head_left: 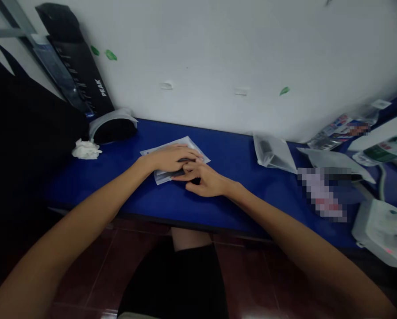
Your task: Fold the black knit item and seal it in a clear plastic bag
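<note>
A translucent zip pouch (163, 177) lies at a slant on the blue table (145, 199), with something dark showing in it or beneath the hands. My left hand (173, 158) rests palm down across the pouch, fingers stretched to the right. My right hand (203, 178) meets the left fingertips at the pouch's right side; its fingers are bent and closed around the edge area. What exactly the right fingers pinch is too small to make out.
Crumpled tissue (86, 149) and a pouch with dark contents (115, 128) sit at the left, near a black bag (28, 128). Another clear pouch (274, 153), plastic bottles (344, 128) and a white device (384, 235) are on the right. A white wall (211, 53) stands behind.
</note>
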Motion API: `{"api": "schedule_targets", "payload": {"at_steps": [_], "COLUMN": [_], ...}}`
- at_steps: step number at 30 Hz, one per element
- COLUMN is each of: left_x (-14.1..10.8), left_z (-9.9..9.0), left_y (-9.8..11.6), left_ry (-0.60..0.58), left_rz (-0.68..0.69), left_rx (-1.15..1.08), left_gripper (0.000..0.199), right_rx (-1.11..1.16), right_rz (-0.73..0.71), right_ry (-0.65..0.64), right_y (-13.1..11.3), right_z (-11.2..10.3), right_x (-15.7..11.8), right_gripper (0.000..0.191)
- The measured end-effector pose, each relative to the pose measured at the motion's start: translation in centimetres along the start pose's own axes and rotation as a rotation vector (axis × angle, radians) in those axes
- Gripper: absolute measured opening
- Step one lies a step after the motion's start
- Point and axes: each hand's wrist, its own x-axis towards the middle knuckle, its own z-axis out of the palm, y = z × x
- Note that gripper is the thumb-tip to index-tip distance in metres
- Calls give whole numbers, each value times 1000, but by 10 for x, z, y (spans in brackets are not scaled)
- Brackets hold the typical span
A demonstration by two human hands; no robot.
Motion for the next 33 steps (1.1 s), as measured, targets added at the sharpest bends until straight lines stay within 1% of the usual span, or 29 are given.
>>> {"api": "schedule_targets", "payload": {"at_steps": [5, 7, 9, 11, 13, 15, 16, 18, 21, 25, 29, 33], "left_x": [1, 3, 4, 5, 6, 6, 6, 7, 9, 12, 14, 17], "left_z": [-1, 0, 1, 2, 1, 1, 0, 0, 2, 7, 10, 11], "left_y": [3, 4, 6, 6, 6, 6, 6, 5, 4, 3, 7, 12], "left_ry": [-17, -19, -22, -24, -16, 1, 7, 15, 28, 44, 66, 74], "left_rz": [-24, -35, -35, -29, -21, -16, -14, -11, -21, -29, -14, -16], "left_rx": [-33, -20, -15, -29, -60, -93, -109, -132, -136, -117, -113, -105], "left_gripper": [46, 46, 46, 46, 47, 47, 46, 46, 45, 44, 40, 39], "right_rx": [-93, -137, -182, -226, -257, -282, -296, -330, -422, -535, -510, -437], "right_rz": [-7, -24, -71, -110, -142, -168, -180, -197, -229, -238, -181, -153], "right_ry": [-97, -112, -96, -9, 133, 263, 302, 335, 328, 294, 199, 171], "right_y": [-19, -26, -29, -29, -25, -21, -19, -17, -17, -17, -18, -21], "right_z": [11, 16, 19, 20, 20, 20, 20, 21, 21, 19, 18, 19], "right_x": [8, 11, 11, 9, 6, 5, 5, 6, 9, 10, 10, 12], "right_gripper": [52, 55, 54, 43, 31, 24, 21, 17, 15, 24, 35, 37]}}
